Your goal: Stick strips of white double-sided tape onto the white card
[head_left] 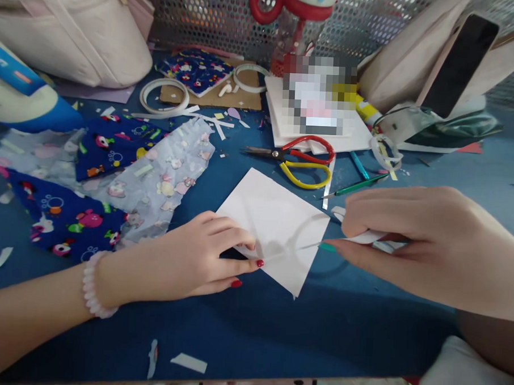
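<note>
A white square card point(277, 222) lies askew on the blue table in front of me. My left hand point(195, 252) rests over its lower left edge, fingers bent, one red-nailed fingertip pressing the end of a thin tape strip point(291, 249) against the card. From there the strip stretches low over the card to my right hand point(425, 245), closed at the card's right side. Between those fingers sits a white tape roll point(368, 237), mostly covered by the hand.
Scissors point(279, 154) with red and yellow handles lie beyond the card, a green pen-like tool point(357, 185) to their right. Patterned blue fabric point(98, 219) spreads at left. Farther back are tape rolls point(164, 97), white cards point(277, 117) and an upright phone point(461, 65). Paper scraps point(189, 362) lie near the front edge.
</note>
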The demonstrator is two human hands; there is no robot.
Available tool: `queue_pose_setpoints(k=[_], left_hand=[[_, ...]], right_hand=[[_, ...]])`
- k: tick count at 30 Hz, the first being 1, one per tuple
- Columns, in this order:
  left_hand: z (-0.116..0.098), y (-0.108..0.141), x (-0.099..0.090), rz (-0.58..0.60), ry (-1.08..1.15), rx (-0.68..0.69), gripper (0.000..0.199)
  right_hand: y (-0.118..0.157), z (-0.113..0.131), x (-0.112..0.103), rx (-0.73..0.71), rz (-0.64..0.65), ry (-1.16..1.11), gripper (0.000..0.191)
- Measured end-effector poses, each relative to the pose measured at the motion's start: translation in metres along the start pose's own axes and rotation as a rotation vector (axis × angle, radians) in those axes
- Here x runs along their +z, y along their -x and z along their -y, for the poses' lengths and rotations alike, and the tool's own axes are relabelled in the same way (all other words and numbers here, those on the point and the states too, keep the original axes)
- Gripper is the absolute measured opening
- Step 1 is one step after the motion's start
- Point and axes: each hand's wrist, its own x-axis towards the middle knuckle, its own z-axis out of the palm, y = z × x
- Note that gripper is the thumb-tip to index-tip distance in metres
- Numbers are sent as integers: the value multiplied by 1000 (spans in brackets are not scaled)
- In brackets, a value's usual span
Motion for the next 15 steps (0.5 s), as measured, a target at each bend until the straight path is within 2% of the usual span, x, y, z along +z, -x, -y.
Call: queue_pose_setpoints(k=[8, 12, 15], left_hand=[[-4, -1, 0, -9, -94, 7, 22], [-4, -3, 0, -24, -102, 13, 23], [-4, -4, -1, -26, -106, 29, 25]], right_hand=[[-5, -25, 21, 65, -75, 292, 33], [-9, -22, 26, 184, 93, 564, 24], [-16, -16, 28, 277, 197, 666, 22]])
